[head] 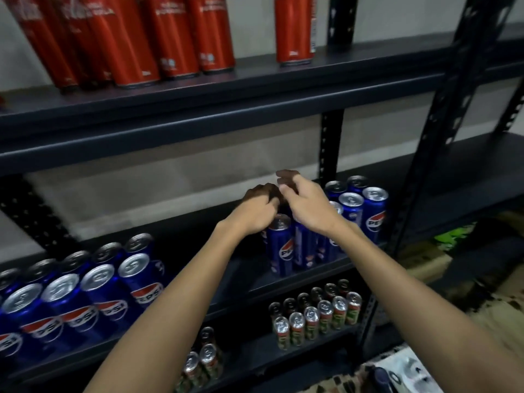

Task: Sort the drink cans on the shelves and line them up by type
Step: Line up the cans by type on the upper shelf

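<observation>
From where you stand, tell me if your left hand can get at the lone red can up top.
Probably yes. The lone red can stands apart at the shelf's front edge with nothing before it, but the left hand is down among the blue cans.

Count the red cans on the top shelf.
5 at least. Four red cans crowd together at the left of the top shelf, overlapping, so more may hide behind them. One lone red can stands apart to their right, near the rear post.

Two bare forearms and hands (283, 205), no sleeves, rings, watch or gloves in view
</observation>
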